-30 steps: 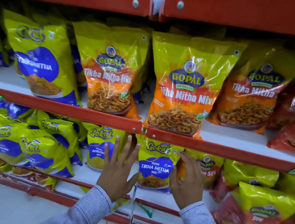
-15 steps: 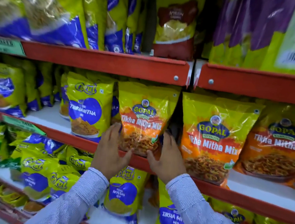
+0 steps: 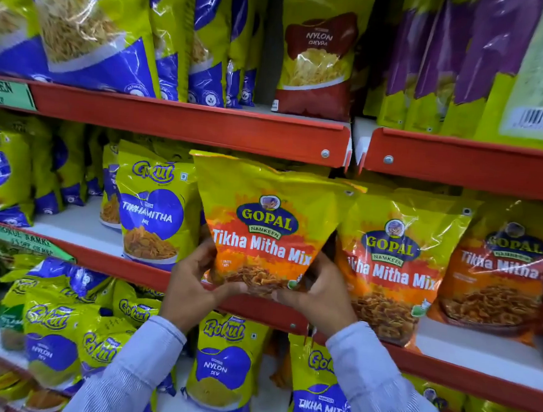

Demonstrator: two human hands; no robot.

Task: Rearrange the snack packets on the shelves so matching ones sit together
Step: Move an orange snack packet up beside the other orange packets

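Note:
A yellow-and-orange Gopal Tikha Mitha Mix packet [image 3: 267,225] is held upright in front of the middle shelf's red edge [image 3: 135,273]. My left hand [image 3: 192,290] grips its lower left corner and my right hand [image 3: 319,299] grips its lower right corner. To its left stands a yellow-and-blue Gokul Tikha Mitha packet [image 3: 154,209]. To its right stand two more Gopal Tikha Mitha Mix packets [image 3: 395,264], [image 3: 498,275].
The top shelf holds blue Gokul packets [image 3: 83,22], a red Nylon Chevda packet [image 3: 318,53] and purple packets [image 3: 463,58]. The lower shelf carries Gokul Nylon Sev [image 3: 223,368] and Gokul Tikha Mitha packets [image 3: 319,401]. Bare white shelf [image 3: 77,226] shows on the middle shelf's left.
My hands rose from the lower shelf to the middle shelf and closed on the Gopal packet, lifting it forward off the shelf. The view tilted upward.

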